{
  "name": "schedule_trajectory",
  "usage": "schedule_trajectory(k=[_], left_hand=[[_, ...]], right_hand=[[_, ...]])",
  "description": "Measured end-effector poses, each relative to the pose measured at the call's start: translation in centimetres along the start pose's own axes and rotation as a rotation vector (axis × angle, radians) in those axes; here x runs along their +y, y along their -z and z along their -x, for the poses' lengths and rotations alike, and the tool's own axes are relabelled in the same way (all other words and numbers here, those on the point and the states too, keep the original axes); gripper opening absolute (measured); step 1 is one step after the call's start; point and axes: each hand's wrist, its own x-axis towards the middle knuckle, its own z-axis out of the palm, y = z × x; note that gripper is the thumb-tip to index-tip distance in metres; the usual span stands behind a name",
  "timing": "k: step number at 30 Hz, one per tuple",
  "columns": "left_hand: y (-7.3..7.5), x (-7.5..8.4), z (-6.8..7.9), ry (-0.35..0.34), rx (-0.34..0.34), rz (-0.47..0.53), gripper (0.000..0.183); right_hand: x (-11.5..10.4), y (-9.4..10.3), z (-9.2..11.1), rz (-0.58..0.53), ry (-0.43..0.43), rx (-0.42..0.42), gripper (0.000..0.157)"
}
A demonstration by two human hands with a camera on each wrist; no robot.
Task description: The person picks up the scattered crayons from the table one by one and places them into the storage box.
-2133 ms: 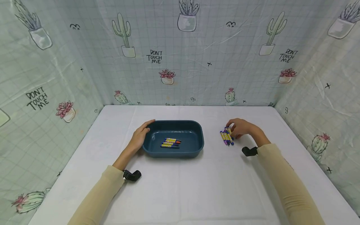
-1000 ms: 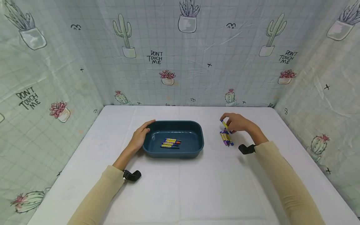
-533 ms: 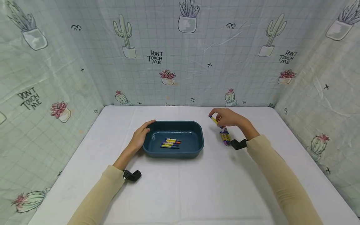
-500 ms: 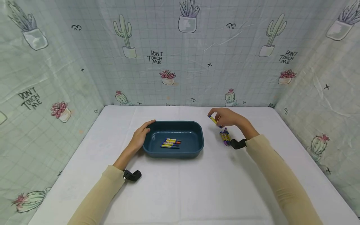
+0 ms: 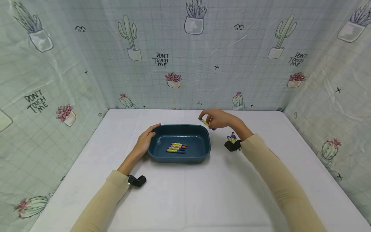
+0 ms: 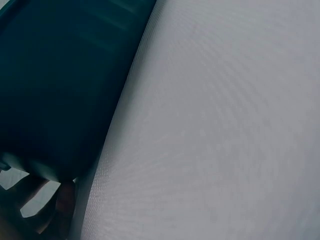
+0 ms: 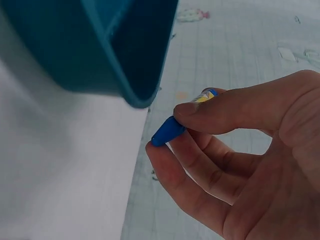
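Note:
A crayon (image 5: 204, 122) with a yellow wrapper is pinched between the thumb and fingers of my right hand (image 5: 218, 119), above the table by the tray's far right corner. In the right wrist view its blue tip (image 7: 168, 131) points out past the thumb, beside the tray corner (image 7: 137, 97). My left hand (image 5: 142, 141) holds the left side of the dark blue tray (image 5: 178, 159), thumb at the rim and fingers along the outside wall. The left wrist view has these fingers (image 6: 62, 205) against the tray's end. Several crayons (image 5: 176, 148) lie side by side inside the tray.
More crayons (image 5: 232, 138) lie on the white tablecloth (image 5: 185, 193) right of the tray, partly covered by the black wrist camera (image 5: 232, 145). Cloth walls (image 5: 185, 48) printed with cacti border the table at the back and sides.
My right hand has picked a crayon from the right-hand group, lifted it and carried it left to the tray's far right corner. My left hand and the tray have stayed put.

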Motion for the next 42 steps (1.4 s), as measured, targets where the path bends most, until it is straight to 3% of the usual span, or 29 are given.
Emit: schedule_trajectory(k=[8, 22, 30, 42], left_hand=[[0.0, 0.0, 0.0, 0.003, 0.004, 0.012, 0.046], [0.1, 0.2, 0.0, -0.019, 0.012, 0.022, 0.045], [0.1, 0.1, 0.0, 0.003, -0.002, 0.023, 0.045], [0.2, 0.1, 0.0, -0.001, 0.003, 0.024, 0.045]], right_hand=[[-2.3, -1.4, -2.3, 0.078, 0.095, -0.062, 0.054], [-4.9, -4.0, -5.6, 0.181, 0.174, -0.144, 0.051], [-6.5, -5.2, -6.7, 0.228, 0.183, -0.189, 0.052], [-6.9, -7.0, -8.4, 0.282, 0.118, -0.281, 0.053]])
